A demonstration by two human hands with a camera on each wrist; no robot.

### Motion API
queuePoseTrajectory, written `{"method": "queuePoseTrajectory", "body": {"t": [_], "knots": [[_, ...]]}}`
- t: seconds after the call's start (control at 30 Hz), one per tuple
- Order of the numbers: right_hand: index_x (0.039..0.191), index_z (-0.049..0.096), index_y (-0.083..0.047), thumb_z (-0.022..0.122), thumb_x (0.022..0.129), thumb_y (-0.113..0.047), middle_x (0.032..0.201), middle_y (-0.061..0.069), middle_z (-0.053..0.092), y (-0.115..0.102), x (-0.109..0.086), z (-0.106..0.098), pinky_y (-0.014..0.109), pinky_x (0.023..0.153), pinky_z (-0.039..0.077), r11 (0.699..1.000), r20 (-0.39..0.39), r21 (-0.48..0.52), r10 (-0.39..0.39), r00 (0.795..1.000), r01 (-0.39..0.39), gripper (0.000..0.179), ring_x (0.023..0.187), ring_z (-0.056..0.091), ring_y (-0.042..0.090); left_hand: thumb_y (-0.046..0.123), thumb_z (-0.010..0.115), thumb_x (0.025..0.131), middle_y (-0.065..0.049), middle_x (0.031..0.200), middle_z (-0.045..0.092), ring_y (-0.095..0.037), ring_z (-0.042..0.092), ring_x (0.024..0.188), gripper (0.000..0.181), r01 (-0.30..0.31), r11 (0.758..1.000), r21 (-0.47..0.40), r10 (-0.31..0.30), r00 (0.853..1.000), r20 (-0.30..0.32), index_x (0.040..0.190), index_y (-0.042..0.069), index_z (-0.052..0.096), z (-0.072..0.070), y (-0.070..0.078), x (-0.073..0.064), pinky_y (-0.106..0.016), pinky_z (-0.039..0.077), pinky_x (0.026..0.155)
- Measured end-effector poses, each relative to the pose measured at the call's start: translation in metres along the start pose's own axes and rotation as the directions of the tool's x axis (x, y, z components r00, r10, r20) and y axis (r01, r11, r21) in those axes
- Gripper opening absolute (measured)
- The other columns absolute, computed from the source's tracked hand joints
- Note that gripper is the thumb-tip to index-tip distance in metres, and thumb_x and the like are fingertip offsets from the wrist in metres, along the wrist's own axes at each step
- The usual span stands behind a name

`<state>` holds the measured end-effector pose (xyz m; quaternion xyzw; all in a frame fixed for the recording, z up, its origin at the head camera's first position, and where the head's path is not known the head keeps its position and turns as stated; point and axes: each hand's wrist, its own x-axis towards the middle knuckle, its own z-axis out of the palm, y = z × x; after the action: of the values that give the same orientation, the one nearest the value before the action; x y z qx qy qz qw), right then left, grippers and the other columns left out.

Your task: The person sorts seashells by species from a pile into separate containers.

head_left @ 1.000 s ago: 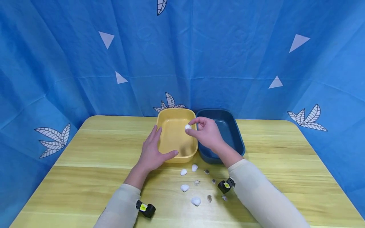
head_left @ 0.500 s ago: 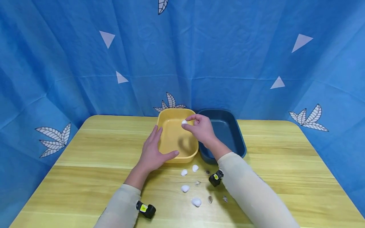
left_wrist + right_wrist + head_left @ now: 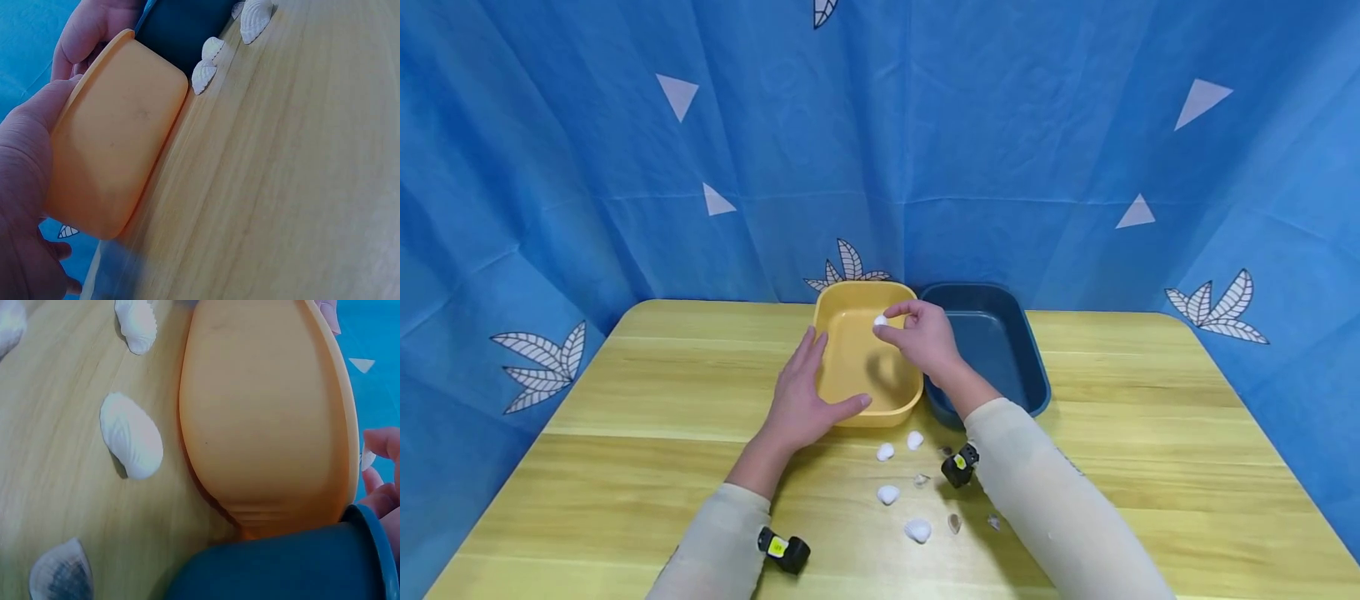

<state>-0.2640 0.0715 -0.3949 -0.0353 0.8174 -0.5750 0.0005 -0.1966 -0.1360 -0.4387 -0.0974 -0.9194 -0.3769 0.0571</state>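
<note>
Between thumb and forefinger, my right hand (image 3: 927, 337) pinches a small white seashell (image 3: 881, 320) above the yellow bin (image 3: 852, 358). The right wrist view shows part of that seashell (image 3: 367, 459) at its right edge, beyond the bin's rim. My left hand (image 3: 801, 404) rests at the near left corner of the yellow bin, its fingers straight along the left side and its thumb over the front rim. In the left wrist view the thumb (image 3: 47, 103) lies against the rim. I see no seashells on the visible floor of the yellow bin.
A dark blue bin (image 3: 992, 354) stands against the yellow one's right side, partly behind my right forearm. Several white seashells (image 3: 917, 530) and several smaller brownish ones (image 3: 954, 523) lie on the wooden table (image 3: 662, 433) in front. A blue curtain (image 3: 1000, 150) hangs behind.
My right hand has moved left, and slightly away from me, with the white seashell, farther over the yellow bin. My left hand stays where it was.
</note>
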Motion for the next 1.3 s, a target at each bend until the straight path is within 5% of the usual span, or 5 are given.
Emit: {"method": "queuePoseTrajectory", "body": {"t": [0.5,0.83,1.3], "knots": [[0.110,0.071,-0.007,0.083,0.083,-0.027,0.057,0.001,0.036,-0.002,0.002,-0.001,0.028,0.043,0.028,0.998,0.015,-0.066,0.016,1.000,-0.015,0.036,0.045,0.035,0.017,0.066,0.077,0.074,-0.003,0.166,0.007,-0.039,0.015,0.147,0.117,-0.006,1.000,-0.018,0.006,1.000,-0.003,0.160,0.012,0.021,-0.002,0.003,-0.001,-0.062,0.019,0.112],[0.104,0.071,-0.014,0.083,0.084,-0.028,0.057,0.001,0.037,-0.004,0.000,-0.004,0.028,0.043,0.029,0.999,0.010,-0.045,0.025,1.000,-0.024,0.027,0.044,0.035,0.017,0.065,0.077,0.074,-0.005,0.166,0.008,-0.040,0.016,0.147,0.116,-0.010,1.000,-0.016,0.010,1.000,-0.007,0.160,0.011,0.021,-0.001,0.003,-0.001,-0.063,0.020,0.112],[0.103,0.070,-0.015,0.082,0.084,-0.031,0.056,0.002,0.036,-0.019,-0.022,-0.019,0.029,0.042,0.029,0.997,0.008,-0.077,-0.011,1.000,0.012,0.027,0.044,0.034,0.019,0.067,0.075,0.075,-0.003,0.166,0.008,-0.039,0.016,0.147,0.115,0.004,1.000,-0.018,-0.004,1.000,0.000,0.160,0.012,0.021,-0.001,0.001,-0.001,-0.062,0.020,0.112]]}}
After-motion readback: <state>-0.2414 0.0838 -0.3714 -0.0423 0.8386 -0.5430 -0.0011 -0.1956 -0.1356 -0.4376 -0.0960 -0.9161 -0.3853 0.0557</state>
